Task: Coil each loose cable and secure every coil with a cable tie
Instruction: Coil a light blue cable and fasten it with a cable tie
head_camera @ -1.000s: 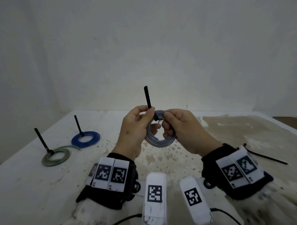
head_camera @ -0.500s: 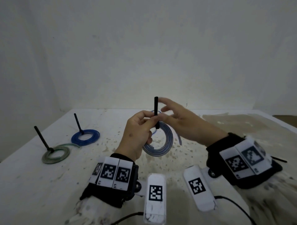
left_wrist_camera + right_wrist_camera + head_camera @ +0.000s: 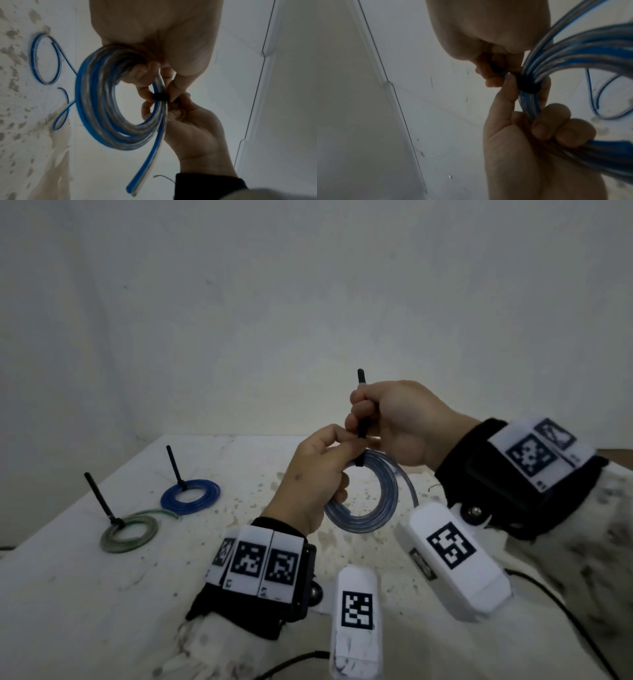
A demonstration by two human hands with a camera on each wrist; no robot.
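Note:
I hold a coil of clear-and-blue cable above the table, with a black cable tie looped round its top. My left hand pinches the coil right at the tie's band and its lower fingers curl round the strands. Just above, my right hand grips the tie's upright tail in a fist. In the left wrist view the band sits tight on the coil, and one cable end hangs loose below. The right wrist view shows the same band between both hands' fingers.
On the stained white table, at the left, lie a blue coil and a green coil, each with a black tie tail sticking up. A loose blue-and-clear cable lies on the table under my hands. A wall stands close behind.
My right hand let go of the coil, opened, then closed round the tie's tail. The tail has swung from leaning left to upright, and both hands have risen slightly.

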